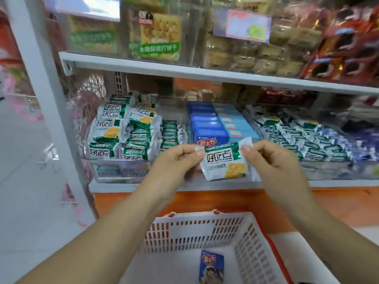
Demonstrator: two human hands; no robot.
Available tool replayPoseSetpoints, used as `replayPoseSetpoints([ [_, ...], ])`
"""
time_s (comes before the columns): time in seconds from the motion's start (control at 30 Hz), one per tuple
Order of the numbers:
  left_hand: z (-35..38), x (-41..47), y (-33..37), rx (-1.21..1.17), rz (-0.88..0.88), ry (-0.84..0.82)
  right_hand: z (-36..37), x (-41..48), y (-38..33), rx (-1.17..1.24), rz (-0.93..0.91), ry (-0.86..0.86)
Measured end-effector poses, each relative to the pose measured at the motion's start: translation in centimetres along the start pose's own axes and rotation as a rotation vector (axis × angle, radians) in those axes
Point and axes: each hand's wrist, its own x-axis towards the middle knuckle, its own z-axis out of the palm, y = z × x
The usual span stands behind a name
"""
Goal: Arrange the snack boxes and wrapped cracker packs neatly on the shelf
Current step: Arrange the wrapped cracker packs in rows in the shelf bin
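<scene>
A green-and-white wrapped cracker pack (224, 161) hangs in front of the lower shelf, held by both hands. My left hand (176, 160) pinches its upper left corner, and my right hand (270, 158) pinches its upper right corner. Behind them, a clear bin (121, 171) on the left holds stacked packs of the same kind (121, 130). Blue snack boxes (207, 124) stand in rows in the middle of the shelf. More wrapped packs (303, 136) fill the bin to the right.
A white slotted basket (194, 232) sits below my arms with one blue snack box (211, 265) lying in it. The upper shelf (184, 72) carries large cracker bags. A white shelf post (51, 99) stands at the left.
</scene>
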Motion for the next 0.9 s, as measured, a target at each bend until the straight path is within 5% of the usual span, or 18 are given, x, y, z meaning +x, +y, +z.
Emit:
replayPoseSetpoints([
  [0.23,3.1,-1.3,-2.5,-0.161,-0.231,-0.031,-1.2,0.2,1.1,-0.02,0.197,0.083],
  [0.43,1.9,-1.0,-1.9,-0.214,-0.356,-0.009,-0.7,0.3,1.8,0.562,0.631,-0.029],
  [0.57,1.2,-1.0,-1.4,-0.283,-0.387,0.018,-0.5,0.2,1.6,0.747,0.695,-0.073],
  [0.7,0.6,-1.1,-1.6,-0.144,-0.357,-0.008,-0.3,-0.1,1.4,0.623,0.637,-0.102],
  [0.83,0.1,-1.4,-1.9,0.155,-0.168,0.011,-1.1,0.0,1.7,-0.035,0.354,-0.145],
  [0.9,-0.2,-1.4,-1.9,0.129,-0.109,0.03,-1.4,0.3,1.4,0.033,0.331,-0.196],
])
